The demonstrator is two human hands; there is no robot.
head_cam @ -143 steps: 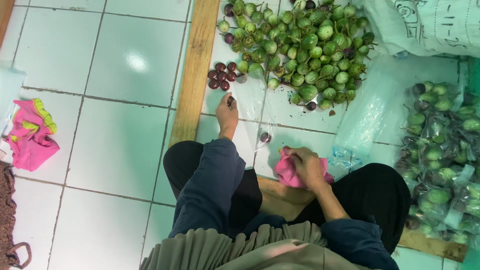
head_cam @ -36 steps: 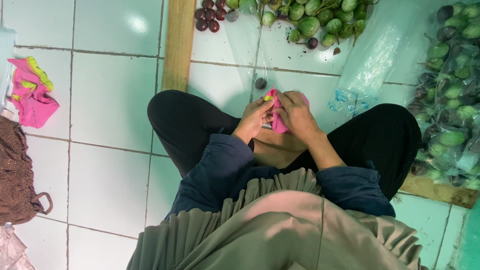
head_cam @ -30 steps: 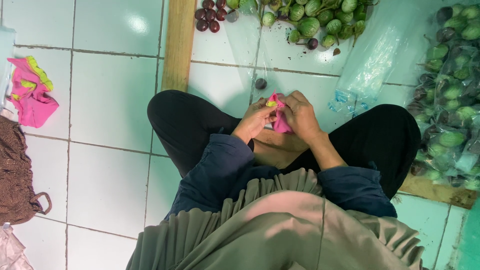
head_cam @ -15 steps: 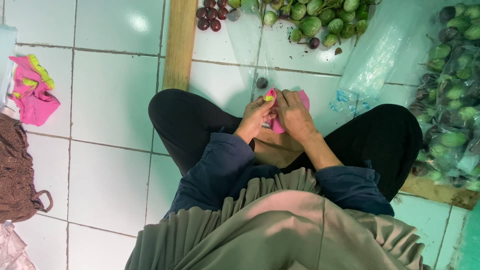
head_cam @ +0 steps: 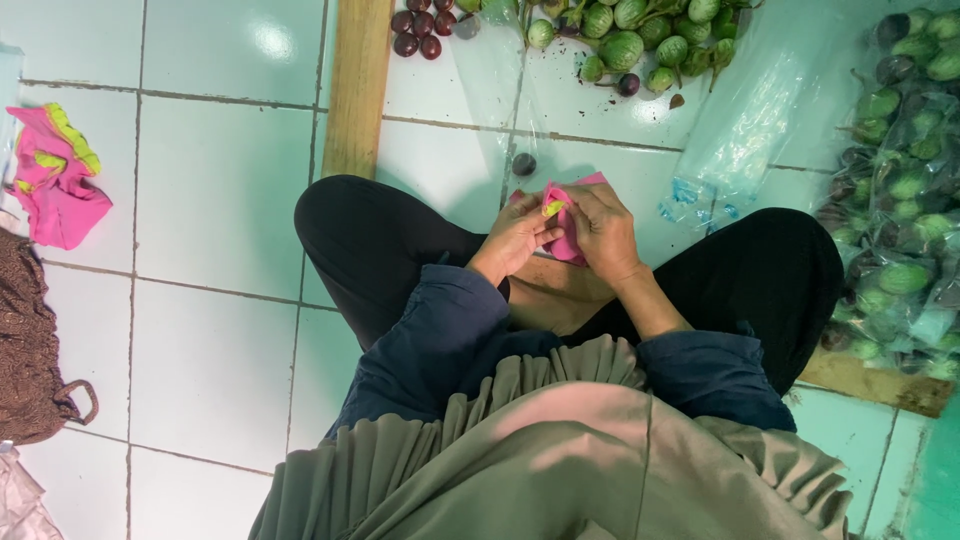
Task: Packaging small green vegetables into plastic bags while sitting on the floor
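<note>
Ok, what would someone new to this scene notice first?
Both hands, the left hand and the right hand, meet at the centre over crossed legs, holding a small pink cloth with a yellow-green edge. Past them, green round eggplants lie heaped on the white tiled floor. More sit in clear plastic bags on the right.

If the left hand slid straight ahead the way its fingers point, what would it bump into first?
Probably the pink cloth the left hand already touches, backed by the right hand; depth is unclear.
</note>
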